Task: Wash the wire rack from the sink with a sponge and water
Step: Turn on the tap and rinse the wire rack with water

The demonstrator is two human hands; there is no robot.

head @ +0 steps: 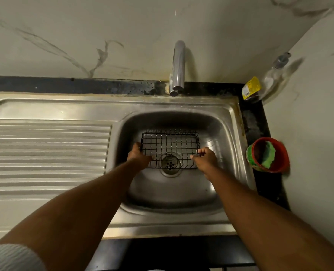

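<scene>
Left hand (138, 155) and right hand (205, 157) each grip the wire rack (170, 146) in the sink (226, 133), over the drain (170, 163); a sponge (268, 155) in a red tub (279, 151) sits right of the sink.

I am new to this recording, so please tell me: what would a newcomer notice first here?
First, the black wire rack in the steel sink, above the drain, with the left hand and right hand gripping its two ends. Then the red tub holding a green sponge, on the counter right of the sink.
</scene>
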